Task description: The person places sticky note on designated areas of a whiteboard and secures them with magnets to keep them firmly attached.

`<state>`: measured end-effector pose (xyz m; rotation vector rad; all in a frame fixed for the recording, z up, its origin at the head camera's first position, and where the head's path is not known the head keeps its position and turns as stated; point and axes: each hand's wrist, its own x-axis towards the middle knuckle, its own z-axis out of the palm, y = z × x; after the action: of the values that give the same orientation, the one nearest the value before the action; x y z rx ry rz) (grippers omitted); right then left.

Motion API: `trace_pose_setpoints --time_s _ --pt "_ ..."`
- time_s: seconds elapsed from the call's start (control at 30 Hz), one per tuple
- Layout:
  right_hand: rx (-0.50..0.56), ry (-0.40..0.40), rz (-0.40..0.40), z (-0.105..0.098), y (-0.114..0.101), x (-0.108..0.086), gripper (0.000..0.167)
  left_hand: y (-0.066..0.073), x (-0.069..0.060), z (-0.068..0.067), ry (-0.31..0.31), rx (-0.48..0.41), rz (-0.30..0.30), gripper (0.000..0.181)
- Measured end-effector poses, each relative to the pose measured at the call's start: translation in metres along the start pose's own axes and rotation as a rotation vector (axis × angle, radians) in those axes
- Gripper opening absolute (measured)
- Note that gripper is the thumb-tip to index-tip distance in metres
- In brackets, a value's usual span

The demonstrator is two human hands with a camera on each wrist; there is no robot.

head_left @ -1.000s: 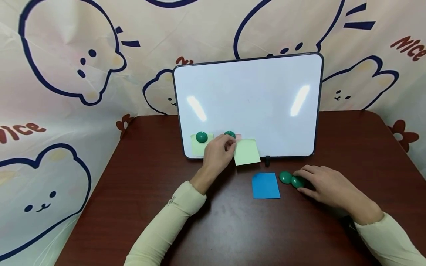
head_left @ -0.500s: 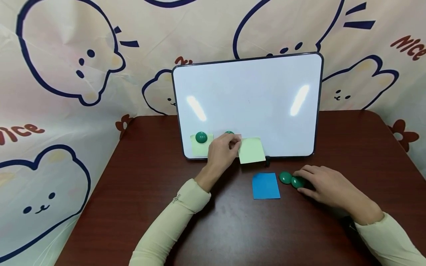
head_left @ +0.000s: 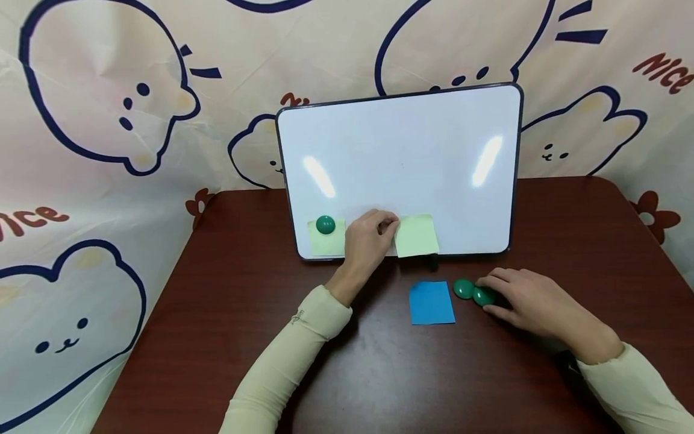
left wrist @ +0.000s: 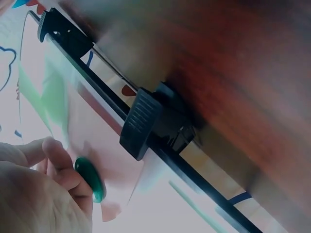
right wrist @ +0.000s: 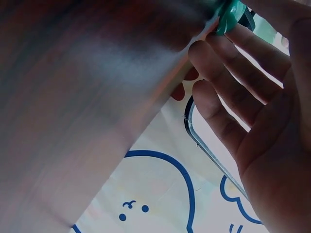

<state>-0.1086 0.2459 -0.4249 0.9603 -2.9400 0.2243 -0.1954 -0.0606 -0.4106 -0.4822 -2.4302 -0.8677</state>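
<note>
My left hand [head_left: 370, 242] pinches the left edge of a pale green sticky note [head_left: 416, 235] at the lower part of the whiteboard [head_left: 403, 163]. In the left wrist view, a green magnet [left wrist: 90, 178] on a pink sticky note [left wrist: 109, 165] lies right behind my fingers; the head view hides both. Further left, another green magnet [head_left: 325, 225] sits on a second pale green note [head_left: 327, 244]. On the table my right hand [head_left: 534, 301] holds a green round magnet [head_left: 484, 296] between thumb and fingers. Touching it is one more green magnet [head_left: 463, 289].
A blue sticky note [head_left: 431, 303] lies on the dark wooden table [head_left: 390, 386] left of the loose magnets. Black clips [left wrist: 150, 124] grip the board's bottom edge. Behind the board hangs a cartoon-printed cloth [head_left: 336, 48].
My left hand has moved right and slightly up with the pale green note, which now sits higher along the board's bottom edge. The magnet beside that hand became hidden. My right hand stays put.
</note>
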Motion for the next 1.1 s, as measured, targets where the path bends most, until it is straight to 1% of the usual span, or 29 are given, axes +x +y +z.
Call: trace_pose_setpoints --time_s 0.13,0.23,0.4,0.6,0.73,1.1 --pt "-0.007 0.012 -0.005 0.0005 0.0002 -0.0010 0.041 0.0002 0.0028 0.0031 0.043 0.012 0.008 0.008" --pt "-0.007 0.014 -0.006 0.0004 -0.0003 -0.0007 0.041 0.0010 0.0039 0.0037 0.052 0.028 0.005 0.008" --pt "-0.005 0.009 0.000 0.0002 -0.0007 -0.0001 0.041 0.0031 0.0040 0.0039 0.055 0.046 0.003 0.008" --pt "-0.004 0.026 -0.008 0.0003 -0.0005 0.0003 0.042 0.0030 0.0044 0.0062 0.060 0.085 0.020 0.009" --pt "0.007 0.035 -0.009 -0.0003 0.0001 0.0016 0.042 0.0031 0.0048 0.0071 0.060 0.104 0.018 0.009" --pt "0.011 0.112 -0.005 -0.0016 0.0006 0.0085 0.043 0.0035 0.0058 0.0082 0.059 0.105 -0.003 0.007"
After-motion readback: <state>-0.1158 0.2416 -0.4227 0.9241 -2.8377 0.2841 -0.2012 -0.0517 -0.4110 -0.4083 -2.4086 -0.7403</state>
